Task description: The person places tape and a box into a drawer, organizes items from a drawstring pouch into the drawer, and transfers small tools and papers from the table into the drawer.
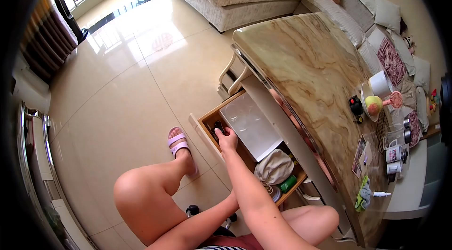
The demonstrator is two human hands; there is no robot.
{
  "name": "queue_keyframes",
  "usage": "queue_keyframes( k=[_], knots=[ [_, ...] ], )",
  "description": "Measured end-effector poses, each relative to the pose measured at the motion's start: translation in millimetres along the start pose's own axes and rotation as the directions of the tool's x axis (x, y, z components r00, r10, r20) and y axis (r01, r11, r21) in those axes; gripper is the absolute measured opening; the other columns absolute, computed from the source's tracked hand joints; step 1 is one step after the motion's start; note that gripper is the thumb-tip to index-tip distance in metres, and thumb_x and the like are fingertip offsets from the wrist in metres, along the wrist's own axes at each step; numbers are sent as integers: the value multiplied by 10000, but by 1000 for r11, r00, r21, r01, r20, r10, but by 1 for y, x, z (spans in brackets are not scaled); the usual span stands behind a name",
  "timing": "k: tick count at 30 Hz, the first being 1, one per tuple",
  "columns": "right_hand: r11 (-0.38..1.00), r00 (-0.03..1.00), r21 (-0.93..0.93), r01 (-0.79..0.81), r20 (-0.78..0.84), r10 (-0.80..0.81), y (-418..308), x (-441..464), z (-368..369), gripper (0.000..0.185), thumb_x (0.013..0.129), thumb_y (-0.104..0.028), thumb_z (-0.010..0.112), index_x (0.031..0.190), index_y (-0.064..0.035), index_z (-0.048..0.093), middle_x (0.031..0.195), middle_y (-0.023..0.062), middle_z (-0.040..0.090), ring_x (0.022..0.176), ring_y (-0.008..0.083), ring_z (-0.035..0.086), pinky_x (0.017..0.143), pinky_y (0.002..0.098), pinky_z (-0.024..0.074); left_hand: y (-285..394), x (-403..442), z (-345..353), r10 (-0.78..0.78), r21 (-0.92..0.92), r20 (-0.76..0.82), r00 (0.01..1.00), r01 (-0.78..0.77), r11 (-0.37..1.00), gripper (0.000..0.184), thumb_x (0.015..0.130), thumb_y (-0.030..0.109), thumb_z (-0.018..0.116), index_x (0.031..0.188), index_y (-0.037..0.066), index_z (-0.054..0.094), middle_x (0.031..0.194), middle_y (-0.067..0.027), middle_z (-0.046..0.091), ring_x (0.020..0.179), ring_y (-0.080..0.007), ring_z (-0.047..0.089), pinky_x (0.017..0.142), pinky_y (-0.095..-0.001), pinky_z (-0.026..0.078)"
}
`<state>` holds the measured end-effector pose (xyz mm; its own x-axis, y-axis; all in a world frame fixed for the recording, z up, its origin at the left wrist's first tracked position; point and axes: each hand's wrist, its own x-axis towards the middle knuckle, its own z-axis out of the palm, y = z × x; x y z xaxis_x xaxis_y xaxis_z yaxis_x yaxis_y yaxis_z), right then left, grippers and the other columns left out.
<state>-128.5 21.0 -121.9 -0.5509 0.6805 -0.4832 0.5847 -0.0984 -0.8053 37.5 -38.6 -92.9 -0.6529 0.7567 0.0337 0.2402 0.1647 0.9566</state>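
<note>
My right hand point(227, 139) reaches into the open drawer point(194, 125), its fingers closed on a small black object point(218, 126) in the narrow space at the drawer's left. The exact kind of this object does not show. Beside the hand lies a translucent white plastic bin point(254, 130), filling much of the drawer. Nearer to me are a bundled beige cloth bag point(274, 167), a green roll point(288, 183) and a coiled cord. My left forearm point(202, 222) passes beneath the right one, which hides my left hand and its fingers.
The drawer projects from a marble-topped table point(301, 62). On top are a plate with fruit point(374, 104), a pink handheld fan point(394, 100), mugs point(393, 154), a cloth point(363, 194) and a small white tube point(382, 194). A sofa point(235, 0) stands beyond; a chair leg and casters are close by.
</note>
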Motion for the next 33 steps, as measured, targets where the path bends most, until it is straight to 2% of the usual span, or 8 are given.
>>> queue_keyframes(
  k=[4, 8, 9, 13, 15, 20, 27, 33],
  knots=[
    [918, 977, 386, 86, 150, -155, 18, 7, -3, 611, 821, 25, 640, 1367, 70, 368, 1279, 218, 519, 1154, 257, 553, 981, 320, 444, 2, 1, -2, -49, -45, 13, 999, 49, 998, 351, 828, 272, 599, 1119, 80, 568, 1125, -152, 580, 1086, -328, 523, 962, -449, 392],
    [935, 955, 344, 83, 240, -173, 27, 2, -24, 567, 836, 66, 578, 1365, 69, 372, 1289, 193, 510, 1171, 252, 543, 976, 312, 457, 5, 5, -6, -130, -91, 45, 990, 134, 987, 347, 828, 270, 596, 1117, 81, 568, 1111, -157, 581, 1084, -328, 523, 957, -447, 397],
    [933, 957, 349, 89, 229, -177, 28, 0, -33, 567, 836, 66, 578, 1365, 69, 372, 1289, 193, 510, 1171, 252, 543, 976, 312, 457, 7, 5, -9, 182, 409, 79, 980, -199, 891, 315, 835, 265, 574, 1094, 86, 576, 1069, -152, 596, 1059, -321, 537, 962, -461, 379],
    [948, 917, 315, 52, 361, -171, -2, -30, -81, 317, 900, 7, 553, 1214, 44, 541, 1075, 110, 638, 906, 149, 644, 806, 252, 528, -9, 14, 3, 431, 502, 25, 902, -384, 775, 232, 822, 247, 547, 987, 103, 625, 966, -109, 637, 986, -270, 579, 971, -459, 337],
    [935, 906, 326, 144, 336, -256, -23, -46, -111, 275, 913, -5, 544, 1185, 34, 563, 1040, 93, 652, 900, 139, 644, 767, 252, 531, 4, 11, -7, 84, 645, 306, 948, -271, 715, 238, 779, 260, 585, 966, 123, 639, 968, -69, 648, 958, -223, 587, 947, -467, 344],
    [649, 788, 588, 483, 32, -615, -93, -83, -216, 183, 930, -57, 555, 1084, 15, 623, 900, 77, 673, 781, 126, 633, 716, 250, 519, 15, 14, -4, 156, 671, 293, 943, -319, 669, 117, 793, 226, 566, 790, 144, 649, 796, -37, 663, 874, -217, 611, 945, -466, 337],
    [373, 297, -17, 928, -569, -766, -152, -3, -366, 171, 888, 4, 541, 1042, 2, 615, 979, 78, 647, 846, 135, 606, 751, 241, 500, 16, 10, -8, 108, 721, 269, 957, -274, 637, 152, 824, 252, 563, 787, 135, 653, 775, -40, 666, 883, -205, 614, 943, -461, 343],
    [560, 261, -614, 556, -511, -819, -159, 60, -423, 498, 748, -47, 645, 1224, -1, 505, 1201, 191, 544, 1134, 345, 505, 991, 425, 395, 18, 10, -10, 123, 699, 256, 959, -272, 662, 115, 771, 220, 568, 791, 139, 646, 780, -32, 659, 876, -210, 611, 955, -471, 337]
  ],
)
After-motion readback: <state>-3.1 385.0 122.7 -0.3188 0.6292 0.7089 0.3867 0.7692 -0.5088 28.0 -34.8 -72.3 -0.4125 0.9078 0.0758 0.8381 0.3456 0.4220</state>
